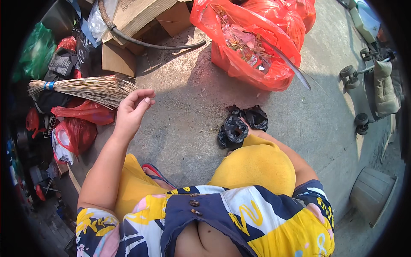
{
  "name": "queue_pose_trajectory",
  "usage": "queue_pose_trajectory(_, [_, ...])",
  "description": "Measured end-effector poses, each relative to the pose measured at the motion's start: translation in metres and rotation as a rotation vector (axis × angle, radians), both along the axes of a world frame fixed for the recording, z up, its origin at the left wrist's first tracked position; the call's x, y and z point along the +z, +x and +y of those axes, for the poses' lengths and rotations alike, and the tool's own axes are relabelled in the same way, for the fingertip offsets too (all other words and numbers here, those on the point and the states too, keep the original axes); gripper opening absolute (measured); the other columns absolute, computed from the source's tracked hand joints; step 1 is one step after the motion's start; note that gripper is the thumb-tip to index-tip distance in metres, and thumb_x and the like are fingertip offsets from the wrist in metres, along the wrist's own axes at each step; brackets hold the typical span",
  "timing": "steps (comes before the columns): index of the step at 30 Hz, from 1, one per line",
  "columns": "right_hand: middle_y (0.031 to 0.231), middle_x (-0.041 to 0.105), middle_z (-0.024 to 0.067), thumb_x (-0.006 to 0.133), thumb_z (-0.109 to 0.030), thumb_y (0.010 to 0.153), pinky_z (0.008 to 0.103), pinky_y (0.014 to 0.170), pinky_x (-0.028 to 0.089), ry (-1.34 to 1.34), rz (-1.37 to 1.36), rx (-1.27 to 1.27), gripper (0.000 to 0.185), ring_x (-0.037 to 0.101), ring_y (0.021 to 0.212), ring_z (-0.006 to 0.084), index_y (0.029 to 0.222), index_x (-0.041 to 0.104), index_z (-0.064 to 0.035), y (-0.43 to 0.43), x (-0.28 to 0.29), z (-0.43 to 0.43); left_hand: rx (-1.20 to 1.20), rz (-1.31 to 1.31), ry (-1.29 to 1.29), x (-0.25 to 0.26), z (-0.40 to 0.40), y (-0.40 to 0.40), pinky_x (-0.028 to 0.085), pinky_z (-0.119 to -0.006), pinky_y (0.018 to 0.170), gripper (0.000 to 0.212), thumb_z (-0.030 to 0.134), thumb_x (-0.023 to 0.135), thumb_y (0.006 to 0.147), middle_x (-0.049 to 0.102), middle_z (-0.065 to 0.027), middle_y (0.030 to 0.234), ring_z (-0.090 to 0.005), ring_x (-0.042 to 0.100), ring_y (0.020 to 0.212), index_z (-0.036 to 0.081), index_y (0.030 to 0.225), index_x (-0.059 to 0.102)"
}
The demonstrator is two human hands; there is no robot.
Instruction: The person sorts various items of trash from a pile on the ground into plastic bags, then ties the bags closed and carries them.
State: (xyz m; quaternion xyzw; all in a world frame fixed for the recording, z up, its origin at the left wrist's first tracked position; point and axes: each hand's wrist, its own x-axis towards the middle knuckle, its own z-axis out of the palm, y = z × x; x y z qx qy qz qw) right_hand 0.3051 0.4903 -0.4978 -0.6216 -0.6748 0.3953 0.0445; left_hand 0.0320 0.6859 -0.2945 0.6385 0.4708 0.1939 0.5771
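Observation:
My left hand (135, 107) is raised over the concrete ground at the left, holding nothing, its fingers loosely curled and thumb apart. Beyond its fingertips, at the upper left, lies a broom head of thin sticks (83, 88), bound with a blue band. My right hand (252, 128) reaches down beside my bent knee, closed around a crumpled black plastic bag (236, 128) that bulges on both sides of it; most of its fingers are hidden. Above that bag stands a large open red plastic bag (231, 66), with bottles, dry stalks and a long curved strip in it.
An opened cardboard box (118, 59) and a curved dark hose (154, 46) lie at the top left. Tied red bags (77, 135) are piled at the left. A stroller-like wheeled frame (369, 69) and a grey bin (372, 192) are at the right.

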Motion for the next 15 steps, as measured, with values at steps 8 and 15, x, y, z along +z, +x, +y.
queue_pose_trajectory(8, [0.104,0.054,0.0105,0.058,-0.010,0.073,0.0367,0.085,0.040,0.610,0.275,-0.286,0.038,0.051,0.097,0.0250,0.110,0.050,-0.0076,0.021,0.141,0.069,-0.078,-0.030,0.243,0.010,0.056,0.063,0.041,-0.027,0.084,0.043,0.011,0.057,0.081,0.047,-0.0082,0.119,-0.0151,0.049,0.102,0.005,0.121,0.044])
queue_pose_trajectory(15, [0.114,0.053,0.0126,0.057,-0.025,0.078,0.0373,0.092,0.037,0.222,0.813,-0.644,0.039,0.048,0.108,0.0258,0.113,0.052,-0.0079,0.108,0.202,0.138,-0.187,-0.090,0.442,-0.005,0.103,0.199,0.043,-0.028,0.083,0.056,0.015,0.064,0.075,0.057,-0.0127,0.107,-0.0165,0.056,0.094,-0.002,0.123,0.039])
